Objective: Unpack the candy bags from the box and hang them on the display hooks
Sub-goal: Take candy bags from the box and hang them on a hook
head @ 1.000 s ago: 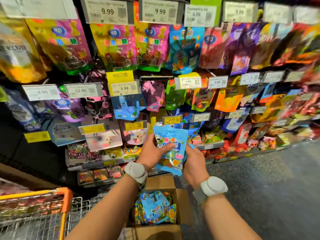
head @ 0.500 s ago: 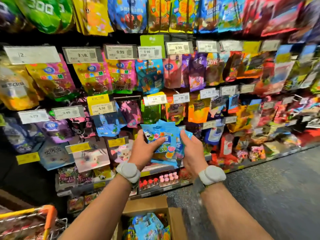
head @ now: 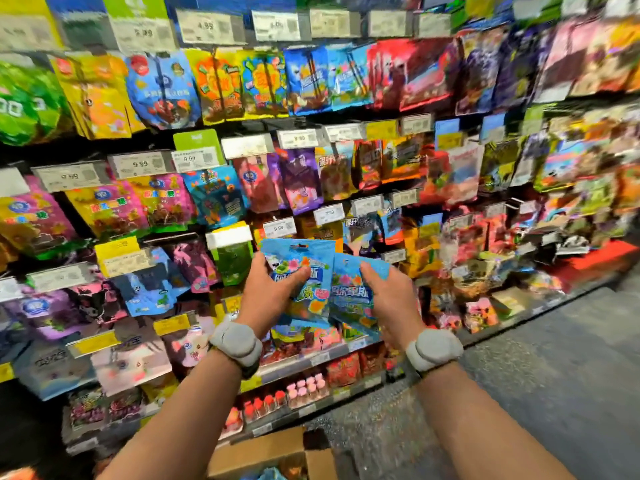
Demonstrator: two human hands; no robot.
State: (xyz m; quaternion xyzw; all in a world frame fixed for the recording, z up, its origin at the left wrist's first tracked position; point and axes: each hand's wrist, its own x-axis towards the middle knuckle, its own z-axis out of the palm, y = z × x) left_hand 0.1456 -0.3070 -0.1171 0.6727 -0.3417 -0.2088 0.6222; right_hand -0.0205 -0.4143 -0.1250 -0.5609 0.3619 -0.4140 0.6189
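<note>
Both hands hold blue bags (head: 313, 289) before the display: left hand (head: 268, 294) grips one, right hand (head: 388, 299) another; next, finding a free hook, probably hidden in blur.

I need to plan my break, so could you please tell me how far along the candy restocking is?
Done: nothing plainly hung from this batch. In hand: the left hand and right hand grip a fanned bunch of light-blue plastic candy bags before the hooks. Left: hanging them, then the bags in the brown cardboard box.
</note>
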